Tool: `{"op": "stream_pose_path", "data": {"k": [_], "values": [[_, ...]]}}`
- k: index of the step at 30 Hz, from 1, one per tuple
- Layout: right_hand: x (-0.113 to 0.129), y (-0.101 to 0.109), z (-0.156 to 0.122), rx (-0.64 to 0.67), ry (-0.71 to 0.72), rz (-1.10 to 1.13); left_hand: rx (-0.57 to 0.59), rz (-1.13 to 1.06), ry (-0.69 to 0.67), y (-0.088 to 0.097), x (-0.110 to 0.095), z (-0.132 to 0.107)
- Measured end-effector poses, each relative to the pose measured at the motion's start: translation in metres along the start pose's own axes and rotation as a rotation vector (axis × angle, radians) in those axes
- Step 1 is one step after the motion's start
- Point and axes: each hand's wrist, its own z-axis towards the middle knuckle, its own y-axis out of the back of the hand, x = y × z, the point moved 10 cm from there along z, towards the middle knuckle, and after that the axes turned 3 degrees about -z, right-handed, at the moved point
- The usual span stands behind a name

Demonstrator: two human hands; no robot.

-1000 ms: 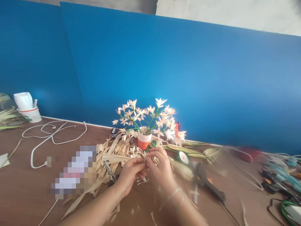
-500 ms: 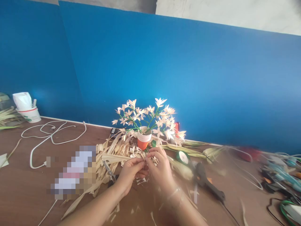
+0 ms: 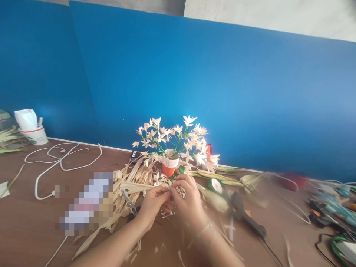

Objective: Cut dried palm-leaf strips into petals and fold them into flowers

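My left hand (image 3: pixel 155 202) and my right hand (image 3: pixel 187 193) meet fingertip to fingertip just in front of the cup. Both are pinched closed; whatever lies between the fingertips is too small and hidden to name. Behind them stand pale flowers (image 3: pixel 191 142) on green stems, rising out of an orange and white paper cup (image 3: pixel 169 168). Dried corn husks (image 3: pixel 136 176) lie heaped left of the cup. Scissors (image 3: pixel 128 200) rest on the husks beside my left wrist. A roll of green tape (image 3: pixel 216 186) sits to the right of my right hand.
A black glue gun (image 3: pixel 244 215) with its cord lies at right. Green husk leaves (image 3: pixel 222 178) stretch along the back. White cables (image 3: pixel 61 157) and a white cup (image 3: pixel 35 135) are at left. Tangled tools and wires (image 3: pixel 333 207) crowd the far right. A blue wall (image 3: pixel 194 74) closes the back.
Both hands stay together in nearly the same spot. The right fingertips have shifted very slightly to the left; everything else looks the same.
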Motion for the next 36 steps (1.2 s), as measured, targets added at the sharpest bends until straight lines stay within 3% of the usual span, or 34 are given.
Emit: {"op": "stream_pose_path", "data": {"k": [8, 12, 15, 19, 26, 30, 36], "values": [[0.019, 0.006, -0.003, 0.049, 0.078, 0.174, -0.080, 0.117, -0.213, 0.012, -0.021, 0.000], [-0.006, 0.011, -0.003, 0.017, -0.270, 0.301, -0.131, 0.234, -0.308, 0.019, -0.030, -0.002], [-0.013, -0.010, -0.008, 0.207, -0.500, 0.446, -0.162, 0.288, -0.376, 0.022, -0.036, -0.006], [-0.008, -0.032, -0.016, 0.386, -0.615, 0.600, -0.182, 0.330, -0.471, 0.021, -0.043, -0.010], [-0.021, -0.043, -0.021, 0.346, -0.582, 0.646, -0.117, 0.339, -0.461, 0.014, -0.039, -0.009], [-0.022, -0.045, -0.020, 0.368, -0.530, 0.604, -0.136, 0.411, -0.516, 0.014, -0.044, -0.012], [-0.021, -0.045, -0.023, 0.376, -0.585, 0.628, -0.159, 0.393, -0.529, 0.018, -0.044, -0.013]]}}
